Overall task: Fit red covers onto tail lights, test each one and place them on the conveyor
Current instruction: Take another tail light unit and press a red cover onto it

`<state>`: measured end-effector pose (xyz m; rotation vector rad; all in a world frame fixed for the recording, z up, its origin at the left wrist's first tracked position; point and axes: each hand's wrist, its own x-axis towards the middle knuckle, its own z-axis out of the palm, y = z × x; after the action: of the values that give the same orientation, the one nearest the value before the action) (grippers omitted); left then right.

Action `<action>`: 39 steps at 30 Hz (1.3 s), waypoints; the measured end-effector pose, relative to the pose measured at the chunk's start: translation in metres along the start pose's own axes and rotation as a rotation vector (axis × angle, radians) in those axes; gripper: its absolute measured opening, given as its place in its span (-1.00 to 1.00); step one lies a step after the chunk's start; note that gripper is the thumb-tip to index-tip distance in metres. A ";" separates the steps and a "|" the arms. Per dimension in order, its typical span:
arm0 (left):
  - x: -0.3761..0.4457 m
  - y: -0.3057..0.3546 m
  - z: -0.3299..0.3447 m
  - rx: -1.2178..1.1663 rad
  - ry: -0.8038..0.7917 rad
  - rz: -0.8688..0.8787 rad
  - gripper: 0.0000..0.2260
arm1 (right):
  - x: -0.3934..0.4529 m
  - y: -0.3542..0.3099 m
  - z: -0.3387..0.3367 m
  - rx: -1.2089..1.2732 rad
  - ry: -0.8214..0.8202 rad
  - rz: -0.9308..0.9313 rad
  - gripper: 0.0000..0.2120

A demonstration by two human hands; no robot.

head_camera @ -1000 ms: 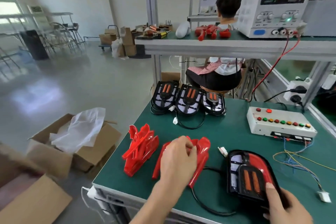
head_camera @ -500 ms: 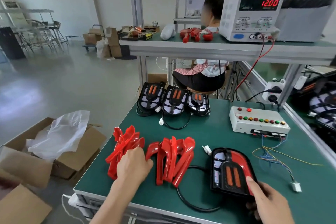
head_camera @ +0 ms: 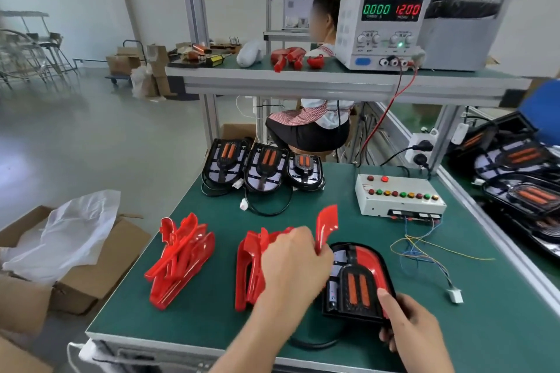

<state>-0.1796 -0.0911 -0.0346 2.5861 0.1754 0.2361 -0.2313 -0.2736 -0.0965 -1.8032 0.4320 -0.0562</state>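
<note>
1. Green-matted workbench (head_camera: 303, 212) on a factory floor; power supply (head_camera: 385, 27) on the upper shelf, its displays reading 0.000 and 12.00.
2. Left hand (head_camera: 294, 269) pinches one red cover (head_camera: 327, 228), raised upright just left of the tail light (head_camera: 357, 278).
3. Right hand (head_camera: 415, 324) grips the tail light's near right edge, thumb on top; the light lies flat on the mat, its right side already red.
4. Two cover stacks: one (head_camera: 181, 257) at left, another (head_camera: 250, 266) under the left hand.
5. Three bare lights (head_camera: 263, 166) at the far edge; button box (head_camera: 400, 197) to the right.

Tail light (head_camera: 357, 278) right of cover stacks (head_camera: 181, 260); control box (head_camera: 400, 195) behind it
</note>
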 end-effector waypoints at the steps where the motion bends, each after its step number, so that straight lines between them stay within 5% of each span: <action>1: 0.000 0.006 0.010 0.027 -0.036 0.018 -0.72 | 0.000 0.001 0.000 0.004 -0.002 -0.005 -0.83; 17: -0.014 -0.004 0.045 0.281 -0.211 0.277 -0.78 | 0.001 0.018 0.001 0.026 0.038 -0.104 -0.92; 26: -0.023 -0.009 0.059 0.240 -0.106 0.315 -0.72 | 0.000 0.022 0.002 0.023 0.086 -0.091 -0.86; 34: -0.052 -0.004 0.071 -0.195 -0.013 0.205 -0.75 | -0.001 0.032 0.012 0.127 0.252 -0.092 -0.80; 39: -0.057 0.003 0.076 -0.632 0.105 -0.014 -0.83 | -0.007 0.029 0.024 0.227 0.354 -0.098 -0.77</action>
<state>-0.2193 -0.1417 -0.1049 1.9462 0.1303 0.3566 -0.2395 -0.2550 -0.1295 -1.5896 0.5628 -0.4795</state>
